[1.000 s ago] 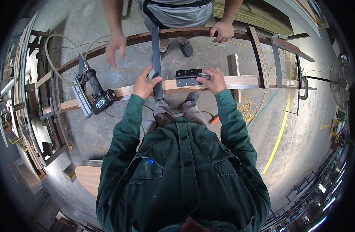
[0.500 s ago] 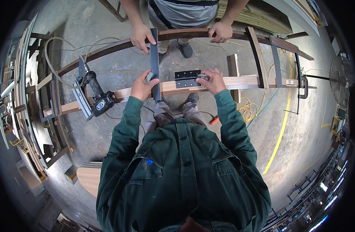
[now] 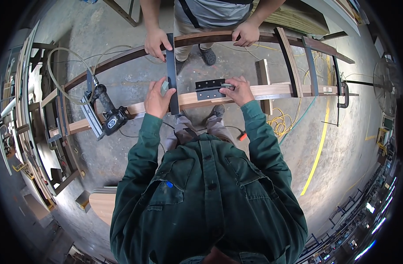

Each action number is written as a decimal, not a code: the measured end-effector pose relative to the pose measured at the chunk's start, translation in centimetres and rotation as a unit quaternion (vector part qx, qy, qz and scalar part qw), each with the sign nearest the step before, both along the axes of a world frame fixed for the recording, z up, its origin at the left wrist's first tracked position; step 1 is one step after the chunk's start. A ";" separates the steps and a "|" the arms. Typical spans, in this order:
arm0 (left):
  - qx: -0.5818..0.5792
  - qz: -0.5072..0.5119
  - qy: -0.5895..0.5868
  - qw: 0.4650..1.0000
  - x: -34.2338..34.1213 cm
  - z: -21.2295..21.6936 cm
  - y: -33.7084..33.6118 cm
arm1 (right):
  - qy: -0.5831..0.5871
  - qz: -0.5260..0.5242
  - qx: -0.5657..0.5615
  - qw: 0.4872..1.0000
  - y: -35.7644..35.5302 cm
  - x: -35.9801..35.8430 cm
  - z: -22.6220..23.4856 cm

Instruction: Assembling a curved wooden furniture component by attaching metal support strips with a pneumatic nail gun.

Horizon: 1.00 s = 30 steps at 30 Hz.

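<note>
A dark flat slat [image 3: 172, 79] lies crosswise over the two long rails of a wooden frame. My left hand [image 3: 157, 97] is at its near end, fingers and thumb closed round a small pale green block [image 3: 165, 85], the thumb tip by the slat's edge. On the near wooden rail [image 3: 272, 90] rests a black metal hinge [image 3: 210, 89] with several screw holes, one leaf tilted up. My right hand [image 3: 239, 90] pinches a small greyish piece [image 3: 228, 86] at the hinge's right end; what it is I cannot make out.
Across the frame, a co-worker's hand [image 3: 158, 42] touches the slat's far end and the other hand [image 3: 246, 33] rests on the far rail [image 3: 201, 39]. A black nail gun [image 3: 109, 110] with a hose hangs at the left. A clamp [image 3: 344, 97] grips the right end. Yellow cable [image 3: 280, 124] lies coiled on the floor.
The slat, my left hand with the green block and the co-worker's hands appear slightly further left. The hinge and my right hand keep their place on the rail.
</note>
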<state>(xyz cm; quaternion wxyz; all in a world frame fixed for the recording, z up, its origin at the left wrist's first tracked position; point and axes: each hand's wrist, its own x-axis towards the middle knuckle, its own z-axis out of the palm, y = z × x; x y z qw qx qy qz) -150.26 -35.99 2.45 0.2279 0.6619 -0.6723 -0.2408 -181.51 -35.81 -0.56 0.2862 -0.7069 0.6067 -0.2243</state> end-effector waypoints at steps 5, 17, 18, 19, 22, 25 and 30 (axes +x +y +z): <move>-0.032 0.007 0.019 0.999 -2.6 2.7 -1.0 | 0.006 0.001 0.000 1.000 0.0 0.0 0.1; -0.047 -0.052 0.063 0.996 -6.0 4.1 -2.7 | -0.014 -0.013 0.024 1.000 0.1 -0.1 -0.6; -0.046 -0.054 0.063 0.996 -6.3 4.1 -2.8 | -0.016 -0.013 0.017 1.000 0.1 -0.1 -0.7; -0.043 -0.063 0.069 0.995 -6.7 4.1 -2.9 | -0.017 -0.013 0.017 1.000 0.1 -0.1 -0.7; -0.024 -0.106 0.077 0.991 -8.4 4.3 -3.3 | -0.015 -0.014 0.016 1.000 0.1 -0.1 -0.7; -0.013 -0.220 0.038 0.975 -10.7 3.2 -3.9 | -0.013 -0.014 0.020 1.000 0.1 -0.2 -0.6; -0.012 -0.318 0.009 0.948 -13.0 1.7 -4.3 | 0.023 0.003 -0.001 1.000 0.1 -0.1 -0.8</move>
